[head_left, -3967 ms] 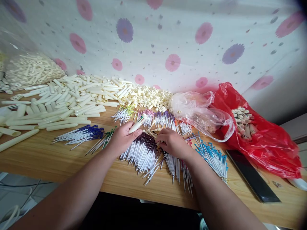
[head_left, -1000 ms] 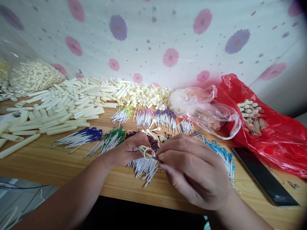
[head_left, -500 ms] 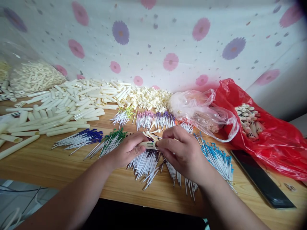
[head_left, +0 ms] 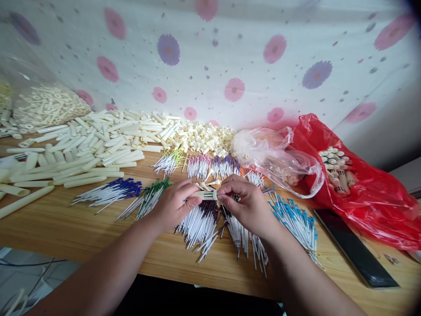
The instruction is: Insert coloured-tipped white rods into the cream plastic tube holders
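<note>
My left hand [head_left: 173, 202] grips a short cream pen part [head_left: 204, 195] with coloured refill ends showing in it. My right hand [head_left: 245, 202] pinches the same part at its right end, fingers closed. Both hands hover just above a fan of white refills with dark purple tips [head_left: 197, 221]. More refill piles lie around: dark blue [head_left: 110, 191], green [head_left: 149, 197], light blue [head_left: 294, 217] and purple ones [head_left: 213, 166].
Cream pen barrels [head_left: 88, 145] and small cream rings [head_left: 205, 136] are heaped at the back of the wooden table [head_left: 66, 224]. A clear bag [head_left: 276, 153] and a red bag [head_left: 371, 193] of parts sit at the right. A black phone [head_left: 355, 248] lies near the front edge.
The right hand went from the refills on the table up to the cream part, pressed against its end close to the camera, and both hands have now sunk back toward the table.
</note>
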Motion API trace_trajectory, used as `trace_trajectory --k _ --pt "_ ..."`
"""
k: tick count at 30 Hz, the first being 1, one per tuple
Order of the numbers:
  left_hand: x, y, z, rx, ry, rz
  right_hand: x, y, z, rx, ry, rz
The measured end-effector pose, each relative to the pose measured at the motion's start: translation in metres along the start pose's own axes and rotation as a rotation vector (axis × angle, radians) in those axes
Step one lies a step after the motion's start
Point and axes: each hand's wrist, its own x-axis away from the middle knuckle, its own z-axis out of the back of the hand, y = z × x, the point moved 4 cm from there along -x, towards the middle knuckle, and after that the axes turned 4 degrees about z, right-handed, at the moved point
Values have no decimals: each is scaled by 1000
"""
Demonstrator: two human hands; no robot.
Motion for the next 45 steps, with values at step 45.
trace_trajectory --k 45 --pt "-3 -9 -4 81 103 10 8 -9 1 -134 -10 -18"
